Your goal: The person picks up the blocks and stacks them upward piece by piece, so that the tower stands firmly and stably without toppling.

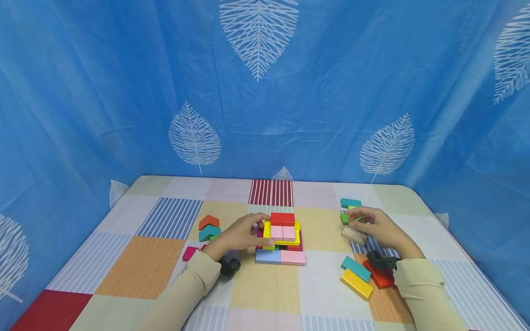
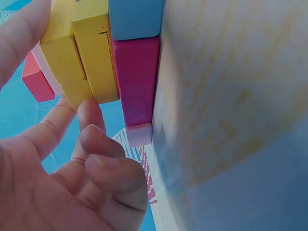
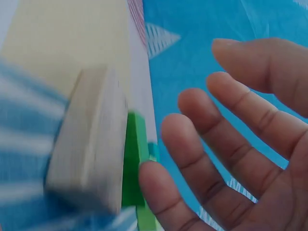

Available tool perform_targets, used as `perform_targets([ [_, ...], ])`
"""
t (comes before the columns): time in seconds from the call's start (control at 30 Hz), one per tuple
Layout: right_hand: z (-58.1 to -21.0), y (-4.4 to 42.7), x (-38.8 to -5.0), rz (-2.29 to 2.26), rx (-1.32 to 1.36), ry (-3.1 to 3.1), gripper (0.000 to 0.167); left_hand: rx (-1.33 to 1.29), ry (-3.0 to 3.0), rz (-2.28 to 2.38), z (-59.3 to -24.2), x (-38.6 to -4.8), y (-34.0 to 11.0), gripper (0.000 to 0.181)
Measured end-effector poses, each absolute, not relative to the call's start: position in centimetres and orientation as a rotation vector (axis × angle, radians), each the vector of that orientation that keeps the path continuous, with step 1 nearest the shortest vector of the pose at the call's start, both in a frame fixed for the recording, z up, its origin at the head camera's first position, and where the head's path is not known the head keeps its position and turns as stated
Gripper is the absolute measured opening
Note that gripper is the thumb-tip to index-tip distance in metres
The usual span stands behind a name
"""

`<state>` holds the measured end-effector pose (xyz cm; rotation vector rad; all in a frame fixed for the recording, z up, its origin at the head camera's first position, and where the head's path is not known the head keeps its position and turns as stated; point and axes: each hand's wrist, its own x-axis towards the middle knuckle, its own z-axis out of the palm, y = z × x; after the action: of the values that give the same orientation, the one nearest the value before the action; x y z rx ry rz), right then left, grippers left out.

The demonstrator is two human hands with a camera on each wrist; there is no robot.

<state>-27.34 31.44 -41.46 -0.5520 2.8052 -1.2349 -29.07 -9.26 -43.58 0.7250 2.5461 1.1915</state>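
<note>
A layered stack of blocks stands mid-table, with a red block [image 1: 283, 219] on top, two pink blocks [image 1: 283, 233] under it and yellow blocks [image 1: 267, 228] around them. My left hand [image 1: 244, 233] spans the stack's left side, its fingers and thumb touching the yellow blocks [image 2: 98, 57] in the left wrist view. At the right, my right hand [image 1: 378, 226] hovers by a plain wooden block [image 1: 354, 235] and green blocks [image 1: 344, 219]. In the right wrist view its fingers are relaxed and spread beside the wooden block [image 3: 89, 144], holding nothing.
Teal [image 1: 356, 268], yellow [image 1: 356, 284] and red [image 1: 378, 276] blocks lie near my right wrist. Left of the stack are an orange block [image 1: 209, 222], a teal block [image 1: 209, 233] and a magenta block [image 1: 189, 253]. Another teal block [image 1: 351, 202] lies at the back right.
</note>
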Motion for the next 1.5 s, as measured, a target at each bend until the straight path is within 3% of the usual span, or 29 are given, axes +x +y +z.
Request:
perform_targets([
  [0.37, -41.9, 34.6, -27.0, -1.120, -0.239, 2.722, 0.041, 0.713, 2.525, 1.206, -43.3, -28.9, -9.3, 0.070],
  [0.63, -42.2, 35.2, -26.9, -1.052, -0.495, 2.652, 0.045, 0.724, 2.525, 1.205, -43.5, -29.0, -9.2, 0.071],
  [1.0, -41.8, 33.8, -27.2, -0.936, -0.444, 2.761, 0.038, 0.719, 2.535, 1.195, -43.8, -29.1, -9.3, 0.071],
  [1.5, -42.0, 30.1, -27.1, -1.509, -0.772, 2.530, 0.035, 0.708, 2.535, 1.199, -43.7, -29.1, -9.2, 0.070],
])
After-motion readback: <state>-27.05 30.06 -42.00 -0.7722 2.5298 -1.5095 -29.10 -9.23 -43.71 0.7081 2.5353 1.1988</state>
